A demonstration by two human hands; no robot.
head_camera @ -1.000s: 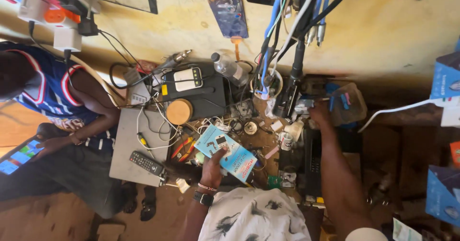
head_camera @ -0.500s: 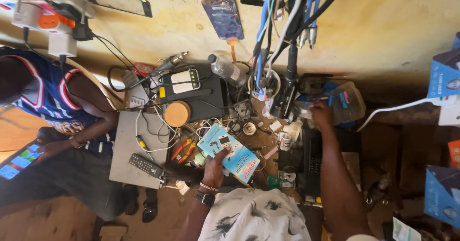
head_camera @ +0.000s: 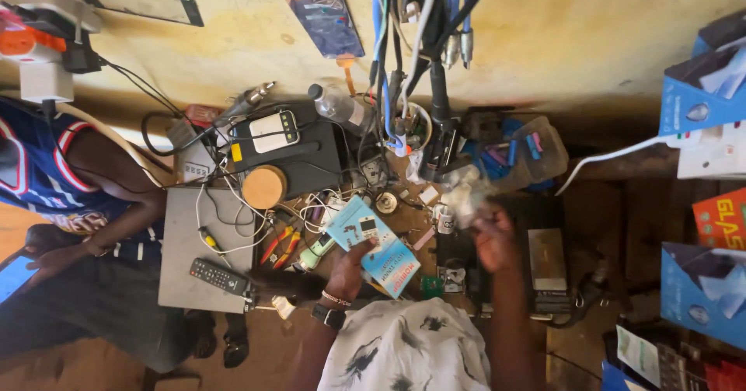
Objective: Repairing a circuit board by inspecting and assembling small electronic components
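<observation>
Left hand (head_camera: 351, 265) has a closed grip on a light blue packet (head_camera: 373, 245) over the cluttered table (head_camera: 404, 220). Right hand (head_camera: 491, 239) pinches a blurry clear plastic bag (head_camera: 466, 197), with a remote (head_camera: 220, 277) lying off to the left.

Left hand (head_camera: 353, 263) fingers curled in a grip, right hand (head_camera: 491, 239) raised, blurred, both forearms extended

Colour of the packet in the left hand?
Light blue packet, held by the left hand; head view.
</observation>
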